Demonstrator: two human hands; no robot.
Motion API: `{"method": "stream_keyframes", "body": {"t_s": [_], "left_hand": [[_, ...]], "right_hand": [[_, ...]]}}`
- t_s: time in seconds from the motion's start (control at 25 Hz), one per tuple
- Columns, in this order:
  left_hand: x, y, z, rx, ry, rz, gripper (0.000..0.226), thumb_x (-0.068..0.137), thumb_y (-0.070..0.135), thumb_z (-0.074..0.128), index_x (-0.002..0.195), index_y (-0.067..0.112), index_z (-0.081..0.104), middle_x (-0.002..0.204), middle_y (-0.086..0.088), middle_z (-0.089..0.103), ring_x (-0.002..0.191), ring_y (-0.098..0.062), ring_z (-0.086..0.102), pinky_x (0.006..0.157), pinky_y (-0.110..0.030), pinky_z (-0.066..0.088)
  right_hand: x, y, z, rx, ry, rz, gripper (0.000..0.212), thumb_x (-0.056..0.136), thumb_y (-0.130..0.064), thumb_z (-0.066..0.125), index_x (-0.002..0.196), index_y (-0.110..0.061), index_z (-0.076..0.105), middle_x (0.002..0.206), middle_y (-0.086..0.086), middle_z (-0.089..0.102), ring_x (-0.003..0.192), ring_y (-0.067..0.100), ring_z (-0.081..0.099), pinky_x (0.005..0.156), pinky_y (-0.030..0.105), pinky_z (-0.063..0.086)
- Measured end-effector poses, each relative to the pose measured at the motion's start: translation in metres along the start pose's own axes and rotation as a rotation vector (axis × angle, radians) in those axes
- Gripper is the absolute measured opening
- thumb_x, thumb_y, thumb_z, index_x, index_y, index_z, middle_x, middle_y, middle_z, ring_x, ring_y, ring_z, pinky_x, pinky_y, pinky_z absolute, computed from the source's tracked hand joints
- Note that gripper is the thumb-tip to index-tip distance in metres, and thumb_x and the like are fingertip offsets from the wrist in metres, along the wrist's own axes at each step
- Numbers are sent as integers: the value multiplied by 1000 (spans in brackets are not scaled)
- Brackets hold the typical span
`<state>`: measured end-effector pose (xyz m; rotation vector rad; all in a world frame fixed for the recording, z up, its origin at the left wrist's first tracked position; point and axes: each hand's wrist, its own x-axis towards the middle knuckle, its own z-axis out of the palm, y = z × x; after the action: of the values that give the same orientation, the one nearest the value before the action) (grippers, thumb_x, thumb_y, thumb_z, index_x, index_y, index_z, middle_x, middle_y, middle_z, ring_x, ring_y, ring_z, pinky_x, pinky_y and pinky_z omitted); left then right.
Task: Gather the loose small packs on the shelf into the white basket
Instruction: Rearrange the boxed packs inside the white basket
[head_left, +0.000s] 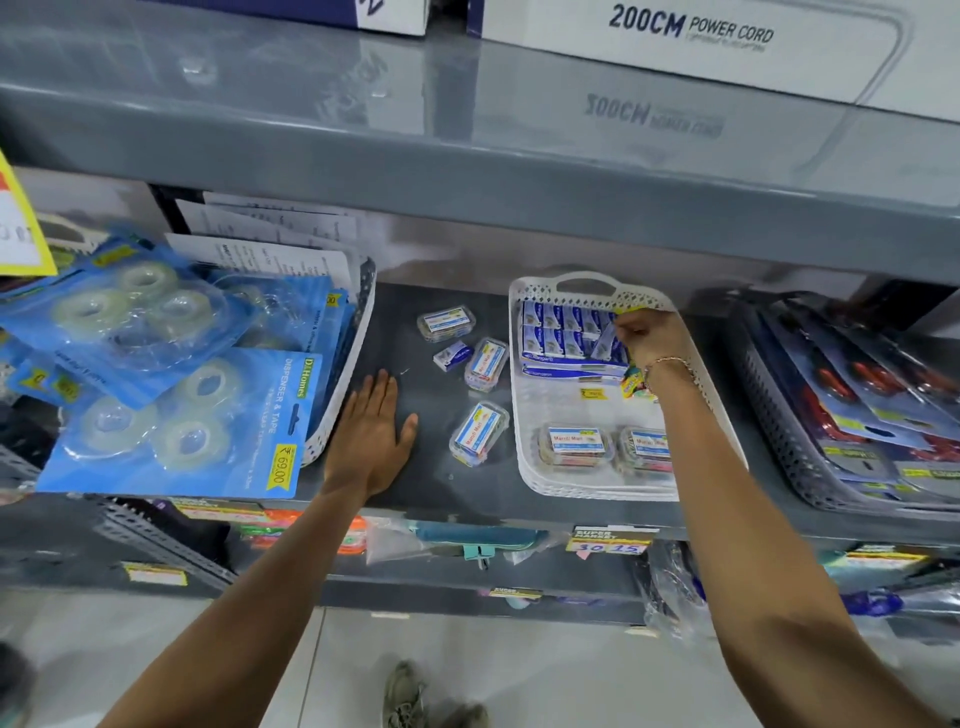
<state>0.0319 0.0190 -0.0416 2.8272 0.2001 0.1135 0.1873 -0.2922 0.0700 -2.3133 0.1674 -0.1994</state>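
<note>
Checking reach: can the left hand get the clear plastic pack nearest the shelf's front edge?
Probably yes. The left hand lies flat on the dark shelf beside that clear plastic pack, with bare shelf between them.

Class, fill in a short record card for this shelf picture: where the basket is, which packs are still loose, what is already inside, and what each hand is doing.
basket: white basket on the dark shelf, right of centre
loose packs: four on the shelf left of the basket, three clear packs and one small blue-and-white box
inside basket: blue boxes at the back, two clear packs at the front
left hand: flat on the shelf, holding nothing
right hand: in the basket at the blue boxes; its grip is hard to make out
</note>
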Motion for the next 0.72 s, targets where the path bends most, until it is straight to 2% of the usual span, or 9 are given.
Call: {"method": "stream_keyframes", "body": {"t_s": [0.12,0.24,0.44,0.52,0.6,0.64,0.72], "left_hand": [[-1,1,-1,-16,22,8,66,99,43,28,152,8,12,163,-7,12,151,-20,5,124,-35,4],[-1,1,-1,-15,28,14,65,99,43,28,152,8,13,162,-8,13,151,-20,6,123,-35,4],[-1,0,0,-7,38,14,66,99,45,26,152,9,13,162,-7,13,151,-20,7,123,-34,4],[-1,1,0,-10,39,17,67,99,46,27,152,9,13,162,-8,14,151,-21,7,123,-34,4],[-2,0,-1,-17,37,19,67,99,46,28,152,9,13,162,-8,15,151,-21,7,122,-34,5],[-3,0,-1,-21,39,18,67,99,46,28,152,8,14,162,-9,15,151,-22,8,122,-34,6],[-5,1,-3,-22,49,16,66,98,44,30,151,7,16,161,-10,18,150,-23,10,122,-34,6]], "right_hand": [[6,1,11,-119,-97,10,22,88,-9,58,103,-5,73,113,14,71,105,28,64,80,15,39],[6,-1,19,-94,-117,63,20,85,-9,62,100,-6,74,109,14,72,106,27,65,86,24,48],[2,-3,19,-89,-39,76,15,83,-10,62,93,-7,74,103,16,72,101,30,65,84,29,50],[-4,-23,27,-173,7,-14,16,82,-8,58,84,-7,74,95,17,74,94,31,68,69,26,49],[-16,-52,43,-247,59,-175,21,77,-7,53,68,-12,70,80,21,75,79,32,70,54,15,32],[-24,-66,54,-230,32,-260,21,75,-6,53,62,-16,66,75,21,74,74,32,70,53,14,29],[-42,-88,81,-152,-138,-352,14,78,-6,61,68,-9,72,80,19,75,77,30,71,62,19,43]]}}
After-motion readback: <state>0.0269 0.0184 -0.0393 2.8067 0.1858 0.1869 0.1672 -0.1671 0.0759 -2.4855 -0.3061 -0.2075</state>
